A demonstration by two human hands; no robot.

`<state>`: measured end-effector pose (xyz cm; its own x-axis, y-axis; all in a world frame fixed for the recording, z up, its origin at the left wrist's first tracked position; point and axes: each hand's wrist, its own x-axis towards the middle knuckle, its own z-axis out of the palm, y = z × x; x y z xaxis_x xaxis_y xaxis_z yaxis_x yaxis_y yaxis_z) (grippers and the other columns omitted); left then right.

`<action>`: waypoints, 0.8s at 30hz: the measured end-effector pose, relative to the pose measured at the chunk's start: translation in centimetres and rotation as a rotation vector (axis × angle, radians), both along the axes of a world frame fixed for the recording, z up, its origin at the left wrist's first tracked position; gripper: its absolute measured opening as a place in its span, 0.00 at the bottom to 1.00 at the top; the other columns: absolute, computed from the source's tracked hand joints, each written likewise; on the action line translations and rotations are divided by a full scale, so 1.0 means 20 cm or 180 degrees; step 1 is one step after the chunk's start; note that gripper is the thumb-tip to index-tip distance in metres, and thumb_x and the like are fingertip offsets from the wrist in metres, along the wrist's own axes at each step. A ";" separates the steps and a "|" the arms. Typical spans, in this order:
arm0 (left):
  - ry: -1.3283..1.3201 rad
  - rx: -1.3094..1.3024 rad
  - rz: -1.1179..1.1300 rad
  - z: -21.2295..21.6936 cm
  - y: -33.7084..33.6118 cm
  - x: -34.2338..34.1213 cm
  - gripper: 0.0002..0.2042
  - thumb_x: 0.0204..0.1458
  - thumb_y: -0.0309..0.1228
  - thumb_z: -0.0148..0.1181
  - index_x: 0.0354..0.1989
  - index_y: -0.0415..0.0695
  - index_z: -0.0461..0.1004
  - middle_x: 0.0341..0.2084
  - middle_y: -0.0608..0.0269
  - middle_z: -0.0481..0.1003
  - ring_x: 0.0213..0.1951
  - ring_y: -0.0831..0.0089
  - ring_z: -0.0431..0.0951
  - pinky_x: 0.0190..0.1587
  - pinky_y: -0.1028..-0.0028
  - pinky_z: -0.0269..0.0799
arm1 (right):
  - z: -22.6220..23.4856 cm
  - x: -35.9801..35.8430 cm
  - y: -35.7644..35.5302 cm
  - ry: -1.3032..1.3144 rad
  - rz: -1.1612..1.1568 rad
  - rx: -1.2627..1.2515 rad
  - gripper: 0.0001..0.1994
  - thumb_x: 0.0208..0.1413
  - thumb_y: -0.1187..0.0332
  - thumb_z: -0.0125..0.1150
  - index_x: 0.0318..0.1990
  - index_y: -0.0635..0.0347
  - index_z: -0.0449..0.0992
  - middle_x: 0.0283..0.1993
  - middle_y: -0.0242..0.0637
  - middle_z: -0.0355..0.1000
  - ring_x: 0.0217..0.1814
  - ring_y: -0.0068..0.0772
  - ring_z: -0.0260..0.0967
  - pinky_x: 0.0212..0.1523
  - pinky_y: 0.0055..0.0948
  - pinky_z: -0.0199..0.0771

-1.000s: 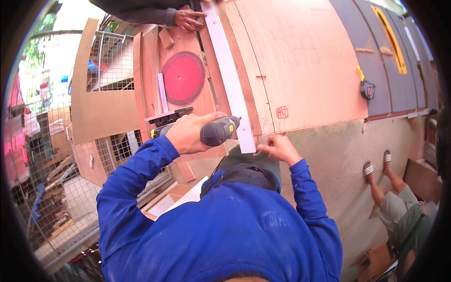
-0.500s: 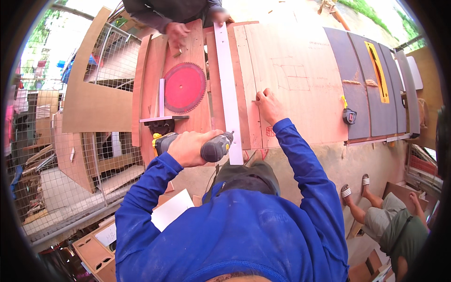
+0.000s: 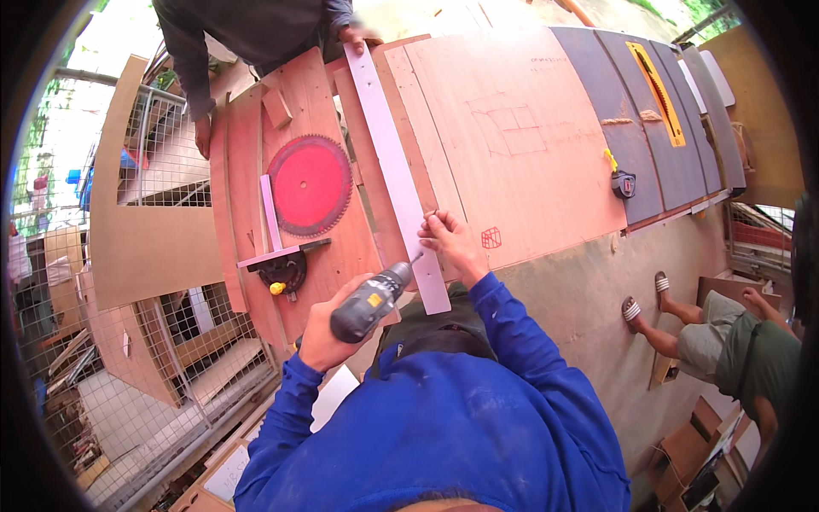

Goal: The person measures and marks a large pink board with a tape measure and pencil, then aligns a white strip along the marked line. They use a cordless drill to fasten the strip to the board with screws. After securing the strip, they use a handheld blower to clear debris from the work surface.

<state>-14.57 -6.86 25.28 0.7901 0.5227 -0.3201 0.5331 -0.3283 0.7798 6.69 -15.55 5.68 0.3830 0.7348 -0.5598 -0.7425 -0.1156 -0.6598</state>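
Note:
My left hand is closed round the grip of a dark cordless drill. The drill's thin bit points up and right, its tip at the near part of a long white strip with small holes along it. Close to the strip's right edge, my right hand pinches something small, too small to name. The strip lies lengthwise over the wooden table, its near end sticking out past the front edge. At its far end, a co-worker's hand holds it.
A round red saw blade and a mitre gauge lie left of the strip. To the right are a plywood sheet, a tape measure and a yellow slotted plate. Someone in sandals is at the lower right.
My right hand has come from the plywood to the strip's edge. The drill now points up and right at the strip. The co-worker's other hand has left the board by the blade for the table's left edge.

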 end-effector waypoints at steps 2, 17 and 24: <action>-0.0159 -0.0169 0.0470 -0.03 0.00 -0.04 0.33 0.45 0.22 0.70 0.63 0.41 0.68 0.42 0.54 0.82 0.44 0.75 0.83 0.48 0.73 0.77 | 0.03 -0.06 0.03 0.0638 -0.0164 -0.0012 0.10 0.69 0.64 0.55 0.51 0.58 0.72 0.43 0.31 0.73 0.46 0.27 0.77 0.42 0.26 0.80; -0.0495 0.0025 0.1292 -0.23 0.09 -0.05 0.33 0.51 0.20 0.64 0.67 0.40 0.61 0.42 0.61 0.77 0.42 0.76 0.78 0.48 0.73 0.74 | 0.09 0.02 0.46 0.1532 0.0039 0.0498 0.11 0.68 0.67 0.57 0.53 0.60 0.71 0.46 0.33 0.75 0.54 0.33 0.77 0.51 0.28 0.82; -0.0890 -0.0246 0.2077 -0.41 0.08 0.05 0.33 0.54 0.19 0.57 0.70 0.40 0.56 0.38 0.59 0.75 0.32 0.75 0.75 0.39 0.74 0.73 | 0.08 0.17 0.73 0.1397 0.0711 0.0615 0.10 0.68 0.64 0.57 0.51 0.58 0.71 0.46 0.35 0.75 0.50 0.32 0.79 0.46 0.30 0.84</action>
